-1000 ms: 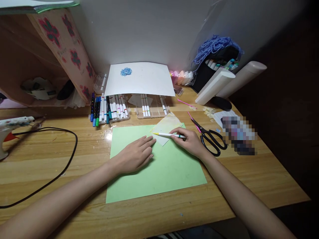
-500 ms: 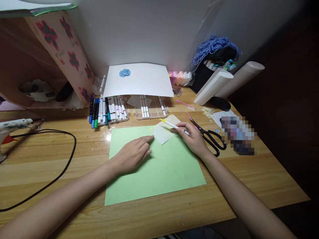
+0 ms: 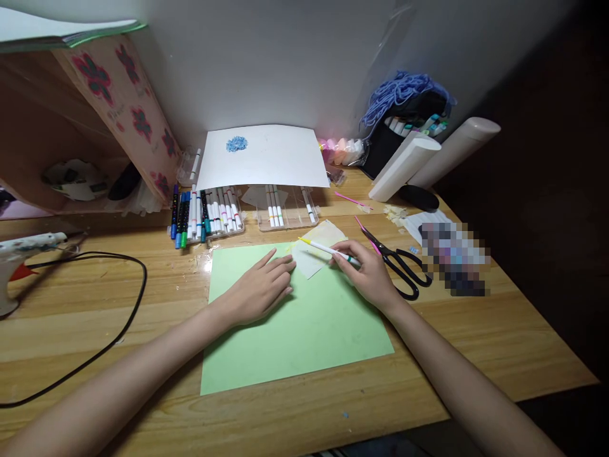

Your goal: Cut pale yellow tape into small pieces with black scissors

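Observation:
In my right hand point(image 3: 368, 273) is a white marker point(image 3: 323, 247) with a yellow tip, pointing left above a small pale piece of paper point(image 3: 309, 263). That piece lies over the top edge of a light green sheet point(image 3: 285, 343). Faint yellow marks show near its left side. My left hand point(image 3: 259, 289) rests flat on the green sheet, fingers stretched out, its fingertips at the small paper's left edge. Just right of my right hand lie black-handled scissors point(image 3: 399, 266).
Behind the sheet are trays of markers point(image 3: 216, 212), under a white paper point(image 3: 266, 158) with a blue patch. A glue gun point(image 3: 23, 254) with a black cord point(image 3: 137, 298) is at left, beside a pink box point(image 3: 118, 114). White bottles point(image 3: 404, 168) and a black pen holder point(image 3: 383, 149) stand back right.
The marker in my right hand has shifted slightly left and down. My left index finger has lifted and spread away from the other fingers. The camera view has tilted slightly.

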### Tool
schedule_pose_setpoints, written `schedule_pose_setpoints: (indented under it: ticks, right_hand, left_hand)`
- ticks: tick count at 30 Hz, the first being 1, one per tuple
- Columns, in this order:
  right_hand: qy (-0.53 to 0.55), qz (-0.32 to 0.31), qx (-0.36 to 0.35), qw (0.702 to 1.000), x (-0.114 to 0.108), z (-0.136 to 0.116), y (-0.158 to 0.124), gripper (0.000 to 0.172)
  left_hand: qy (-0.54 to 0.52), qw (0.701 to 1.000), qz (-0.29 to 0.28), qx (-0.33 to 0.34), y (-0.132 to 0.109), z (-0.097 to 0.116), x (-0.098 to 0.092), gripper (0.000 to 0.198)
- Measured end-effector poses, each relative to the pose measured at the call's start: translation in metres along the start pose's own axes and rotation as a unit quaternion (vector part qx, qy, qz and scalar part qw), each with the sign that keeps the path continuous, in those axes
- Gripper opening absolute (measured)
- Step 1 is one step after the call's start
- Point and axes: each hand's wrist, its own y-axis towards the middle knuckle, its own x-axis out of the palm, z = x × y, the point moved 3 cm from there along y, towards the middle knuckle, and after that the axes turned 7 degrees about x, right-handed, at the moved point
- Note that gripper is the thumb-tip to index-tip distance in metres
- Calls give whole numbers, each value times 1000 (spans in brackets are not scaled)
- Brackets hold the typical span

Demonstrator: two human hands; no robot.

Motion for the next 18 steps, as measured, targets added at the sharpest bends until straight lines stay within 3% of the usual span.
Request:
schedule_pose_setpoints:
  ticks: [5, 13, 18]
  right_hand:
    - [-12, 11, 64, 998, 7, -2, -21, 15]
    - [19, 26, 89, 995, 17, 2, -16, 15]
    - [22, 17, 95, 995, 17, 2, -17, 15]
  left_hand:
    - [-12, 1000, 23, 0, 1, 2, -2, 23]
    - [-31, 973, 144, -178, 6, -21, -4, 26]
    - [-4, 960, 139, -242, 22, -22, 0, 26]
